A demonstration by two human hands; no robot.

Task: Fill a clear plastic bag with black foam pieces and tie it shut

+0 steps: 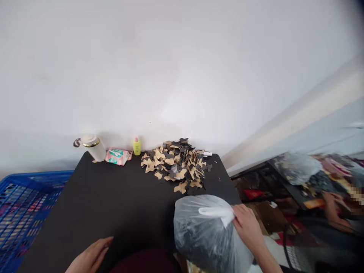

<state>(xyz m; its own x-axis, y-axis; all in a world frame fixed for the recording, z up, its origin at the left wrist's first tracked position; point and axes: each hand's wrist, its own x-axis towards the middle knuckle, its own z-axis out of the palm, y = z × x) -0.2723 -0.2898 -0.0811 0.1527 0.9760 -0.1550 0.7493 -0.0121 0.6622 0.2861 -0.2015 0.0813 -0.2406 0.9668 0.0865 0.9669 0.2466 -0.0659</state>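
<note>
At the table's front right, my right hand (247, 222) grips the gathered white top of a clear plastic bag (204, 235). Dark contents show through the film, though I cannot make out what they are. The bag bulges over the front edge of the black table (119, 201). My left hand (92, 254) hovers at the lower left with nothing in it, fingers stretched out. Beyond the bag lies a loose heap of wavy-edged flat pieces (176, 161), some tan and some black.
Along the wall stand a white tumbler (96, 149), a pink tissue pack (117, 156) and a yellow bottle (137, 146). A blue plastic basket (31, 178) sits left of the table. At right, a person's hand (332, 201) is near another cluttered table with a plastic bag (297, 167).
</note>
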